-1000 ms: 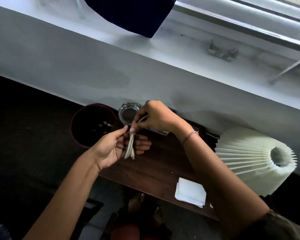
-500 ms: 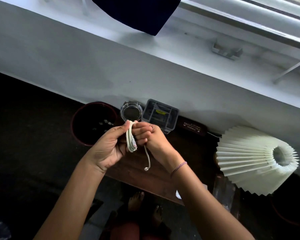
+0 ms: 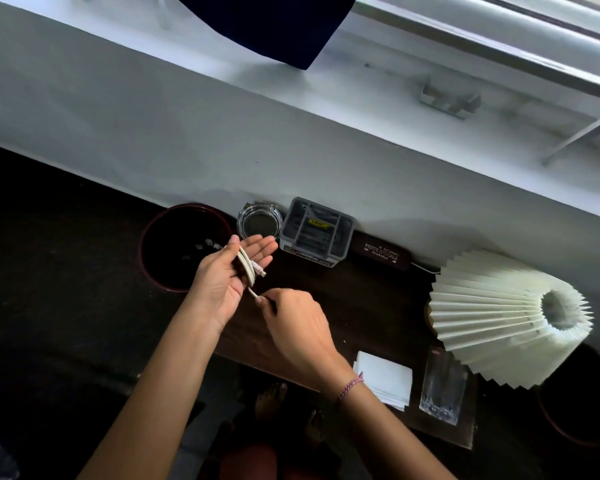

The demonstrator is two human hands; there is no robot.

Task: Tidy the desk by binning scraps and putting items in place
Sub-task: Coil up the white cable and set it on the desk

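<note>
While the right hand [image 3: 300, 327] pinched the loose end of the white cable [image 3: 248, 268] between its fingertips, the left hand [image 3: 227, 277] lay palm-up with fingers spread, the coiled loops resting across it under the thumb. Beyond them on the bench [image 3: 368, 306] stood a dark bin [image 3: 167, 251], a glass ashtray [image 3: 258, 221] and a grey organiser [image 3: 316, 232].

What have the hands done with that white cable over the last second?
The left hand has opened flat, with the coiled white cable lying across its palm. The right hand dropped lower and now pinches the loose end. The bin, grey organiser and pleated lampshade stayed put.
</note>
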